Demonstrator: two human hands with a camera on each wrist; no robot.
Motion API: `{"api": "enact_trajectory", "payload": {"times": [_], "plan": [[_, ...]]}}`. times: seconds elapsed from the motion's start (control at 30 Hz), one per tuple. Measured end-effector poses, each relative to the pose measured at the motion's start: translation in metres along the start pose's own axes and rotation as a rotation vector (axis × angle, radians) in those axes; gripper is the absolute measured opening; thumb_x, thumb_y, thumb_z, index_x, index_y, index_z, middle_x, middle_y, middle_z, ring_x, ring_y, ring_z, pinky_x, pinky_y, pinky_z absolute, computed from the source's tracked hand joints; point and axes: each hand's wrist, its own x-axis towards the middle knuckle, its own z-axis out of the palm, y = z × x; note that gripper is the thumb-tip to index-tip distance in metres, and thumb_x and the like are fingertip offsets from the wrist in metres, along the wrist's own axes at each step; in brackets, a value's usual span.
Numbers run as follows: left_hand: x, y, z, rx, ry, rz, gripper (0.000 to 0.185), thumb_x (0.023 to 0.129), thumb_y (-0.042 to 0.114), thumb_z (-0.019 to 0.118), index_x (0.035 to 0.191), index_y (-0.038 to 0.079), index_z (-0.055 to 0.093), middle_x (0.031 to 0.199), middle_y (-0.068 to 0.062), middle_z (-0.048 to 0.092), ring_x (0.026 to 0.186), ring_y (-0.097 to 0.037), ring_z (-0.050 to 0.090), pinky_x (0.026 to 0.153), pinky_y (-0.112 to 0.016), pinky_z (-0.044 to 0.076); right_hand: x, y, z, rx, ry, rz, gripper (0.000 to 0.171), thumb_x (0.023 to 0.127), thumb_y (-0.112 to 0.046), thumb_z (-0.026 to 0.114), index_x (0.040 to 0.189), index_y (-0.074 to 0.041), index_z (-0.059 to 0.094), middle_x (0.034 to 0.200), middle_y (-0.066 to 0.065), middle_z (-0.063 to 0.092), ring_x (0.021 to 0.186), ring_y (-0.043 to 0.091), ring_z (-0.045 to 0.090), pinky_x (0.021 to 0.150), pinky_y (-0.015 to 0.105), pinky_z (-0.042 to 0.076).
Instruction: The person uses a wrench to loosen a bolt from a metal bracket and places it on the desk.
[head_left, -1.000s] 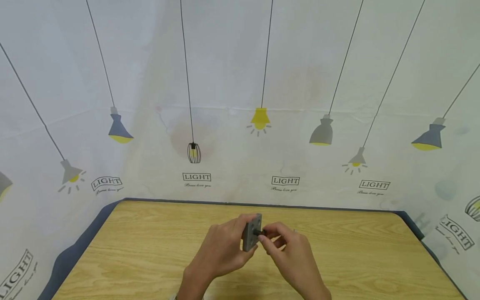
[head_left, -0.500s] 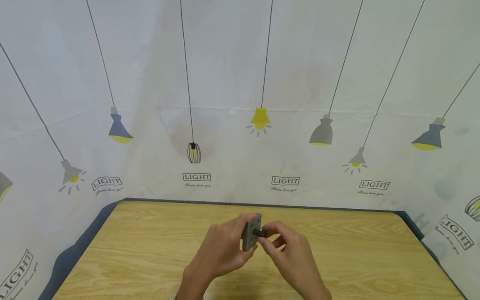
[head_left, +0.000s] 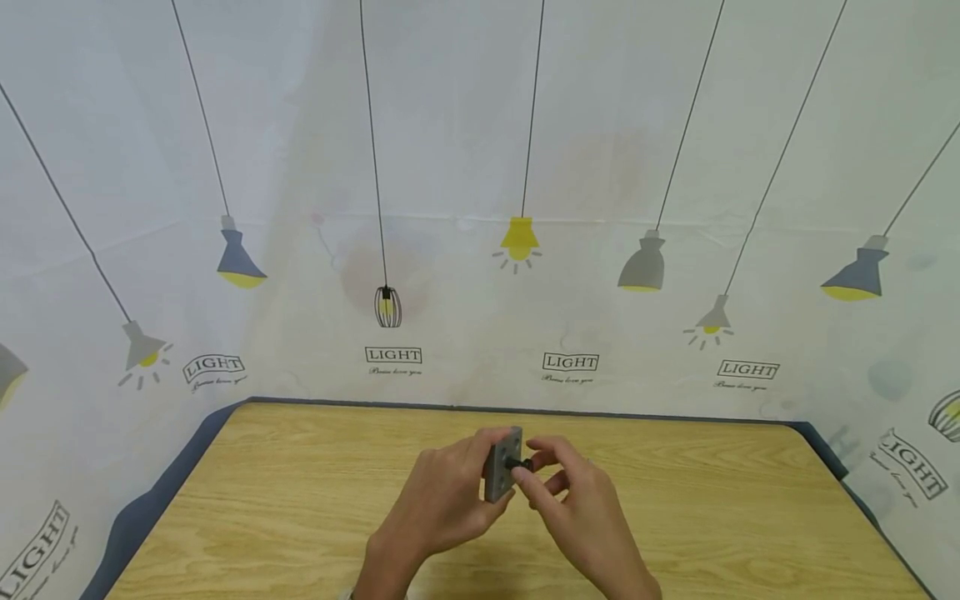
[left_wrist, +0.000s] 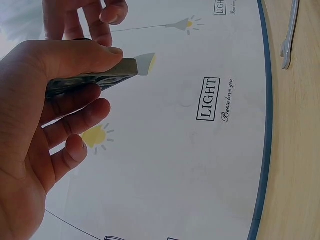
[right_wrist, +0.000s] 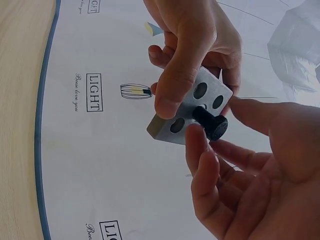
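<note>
My left hand [head_left: 442,492] grips a grey metal plate [right_wrist: 165,131] with several round holes, thumb across one face and fingers behind. The plate stands on edge above the table. A black bolt [right_wrist: 211,123] sticks out of one hole, its head pointing away from the plate and part of its shank showing. My right hand [head_left: 581,504] has its fingers curled about the bolt; one fingertip [right_wrist: 196,136] is right at the shank, while another digit stands a little off the head. In the left wrist view the plate [left_wrist: 131,67] shows edge-on and mostly hides the bolt.
Below the hands spreads a wood-grain table [head_left: 300,483] with a dark blue border [head_left: 360,404] along its back. A metal wrench [left_wrist: 288,42] lies on it in the left wrist view. White cloth walls [head_left: 465,300] printed with lamps surround the table.
The left hand and the plate have stayed in place. The right index finger has lifted off the bolt's head, and the thumb has slid forward along the bolt.
</note>
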Motion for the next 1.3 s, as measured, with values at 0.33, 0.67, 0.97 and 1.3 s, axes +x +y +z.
{"api": "enact_trajectory", "payload": {"times": [0.33, 0.67, 0.97, 1.3], "plan": [[0.0001, 0.001, 0.0006, -0.02, -0.003, 0.003, 0.068, 0.071, 0.018, 0.086, 0.131, 0.014, 0.052, 0.099, 0.003, 0.071, 0.071, -0.004, 0.062, 0.055, -0.016, 0.045, 0.0011, 0.0014, -0.0004, -0.053, -0.024, 0.101, 0.017, 0.095, -0.034, 0.066, 0.096, -0.019, 0.073, 0.079, -0.008, 0.069, 0.061, 0.006, 0.061, 0.058, 0.025, 0.047], [-0.0007, 0.0012, 0.001, -0.012, -0.003, 0.005, 0.068, 0.071, 0.019, 0.086, 0.13, 0.015, 0.052, 0.1, 0.004, 0.072, 0.072, -0.003, 0.062, 0.055, -0.015, 0.044, -0.0007, 0.0017, 0.0008, -0.067, 0.012, 0.035, 0.009, 0.092, -0.029, 0.071, 0.092, -0.02, 0.073, 0.08, -0.011, 0.071, 0.063, 0.0, 0.061, 0.06, 0.023, 0.048], [-0.0005, 0.001, 0.0009, -0.018, -0.007, 0.003, 0.068, 0.072, 0.019, 0.086, 0.131, 0.015, 0.052, 0.101, 0.004, 0.072, 0.072, -0.004, 0.064, 0.055, -0.015, 0.044, -0.0002, 0.0022, 0.0008, -0.096, 0.027, 0.001, 0.005, 0.09, -0.026, 0.073, 0.092, -0.021, 0.072, 0.082, -0.01, 0.071, 0.066, 0.001, 0.062, 0.062, 0.023, 0.05], [-0.0006, 0.0004, 0.0013, -0.005, 0.004, 0.007, 0.067, 0.072, 0.019, 0.086, 0.13, 0.015, 0.052, 0.099, 0.004, 0.072, 0.068, -0.006, 0.063, 0.052, -0.015, 0.042, -0.0008, 0.0012, 0.0008, -0.08, 0.039, -0.031, 0.009, 0.087, -0.019, 0.076, 0.095, -0.02, 0.071, 0.08, -0.01, 0.069, 0.064, 0.001, 0.062, 0.061, 0.021, 0.051]]}}
